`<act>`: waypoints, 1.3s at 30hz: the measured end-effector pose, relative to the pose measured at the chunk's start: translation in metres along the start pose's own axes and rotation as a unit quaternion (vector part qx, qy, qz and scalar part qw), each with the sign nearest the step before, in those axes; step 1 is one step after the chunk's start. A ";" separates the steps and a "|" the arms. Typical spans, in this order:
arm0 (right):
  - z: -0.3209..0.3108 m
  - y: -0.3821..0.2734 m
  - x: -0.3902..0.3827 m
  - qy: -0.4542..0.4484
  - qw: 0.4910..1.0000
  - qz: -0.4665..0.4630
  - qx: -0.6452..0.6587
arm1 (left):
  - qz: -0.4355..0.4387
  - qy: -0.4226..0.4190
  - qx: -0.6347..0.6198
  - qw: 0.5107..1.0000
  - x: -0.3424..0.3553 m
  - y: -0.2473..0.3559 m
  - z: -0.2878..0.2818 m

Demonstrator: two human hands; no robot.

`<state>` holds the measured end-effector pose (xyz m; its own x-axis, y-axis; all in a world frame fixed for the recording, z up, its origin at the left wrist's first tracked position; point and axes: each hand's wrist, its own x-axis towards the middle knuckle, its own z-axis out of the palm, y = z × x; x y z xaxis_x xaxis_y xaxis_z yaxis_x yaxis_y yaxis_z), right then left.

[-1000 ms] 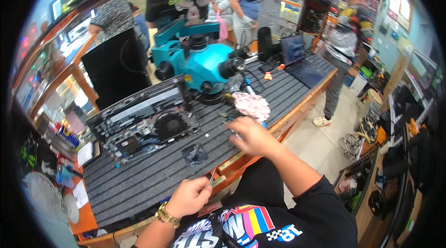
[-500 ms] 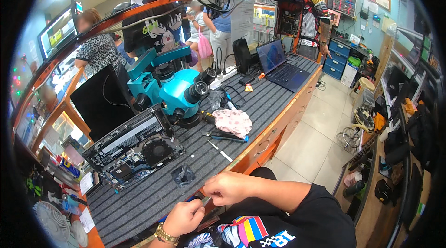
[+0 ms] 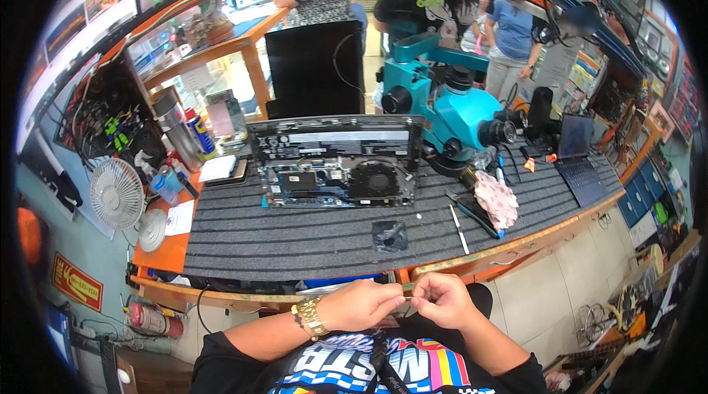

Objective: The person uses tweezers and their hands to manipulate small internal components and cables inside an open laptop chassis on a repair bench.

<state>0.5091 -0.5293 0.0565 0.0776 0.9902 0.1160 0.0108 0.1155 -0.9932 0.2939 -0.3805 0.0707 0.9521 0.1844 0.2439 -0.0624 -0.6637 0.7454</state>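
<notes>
Pinching, both hands: L hand (image 3: 360, 305) & R hand (image 3: 445, 301) meet just off the bench's front edge, before the person's torso. Thumb & fingertips closed on each side, no real gap; what looks like a thin sliver (image 3: 408, 298) sits btwn the two sets of fingertips, too small to tell what it is. Gold watch (image 3: 311, 318) on L wrist, w/ a dark bead bracelet (image 3: 298, 318) next to it.

On the grey striped mat (image 3: 236, 243): opened-up laptop (image 3: 335, 165) toward the back, back half tilted up, front half showing its board & a round black cooling fan (image 3: 374, 181). Nearer the hands, a crumpled dark see-thru wrapper (image 3: 389, 236); small white bit (image 3: 418, 215) just behind it. To the R, a slim white tool (image 3: 459, 229) lies at an angle, then blue-handled pliers (image 3: 478, 218) beside a pink spotted cloth (image 3: 495, 201).

Teal microscope (image 3: 464, 117) stands behind the cloth, R of the opened laptop; black panel (image 3: 313, 66) upright behind the laptop. Far R end of bench: 2nd laptop, dark blue (image 3: 581, 181), lid up. Far L: white desk fan (image 3: 116, 193). A few ppl in b/g past the bench frame.
</notes>
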 end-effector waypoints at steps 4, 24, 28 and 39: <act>0.014 0.000 -0.003 -0.030 0.999 0.021 0.003 | 0.012 0.012 -0.006 1.000 -0.017 0.009 -0.008; 0.158 0.021 -0.032 -0.069 0.989 0.081 0.101 | 0.077 0.091 0.007 0.993 -0.167 -0.003 -0.013; 0.189 0.036 -0.036 -0.058 0.985 0.108 0.122 | 0.049 0.086 0.021 0.995 -0.207 -0.013 -0.011; 0.145 0.046 -0.003 -0.108 0.991 0.073 -0.043 | -0.017 0.039 0.010 0.999 -0.191 -0.012 -0.052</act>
<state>0.3645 -0.5159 0.0105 -0.1304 0.9906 -0.0406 0.0998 -0.0276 -0.9946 0.0977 -0.3698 0.0472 0.9276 0.2615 0.2668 -0.0242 -0.6706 0.7414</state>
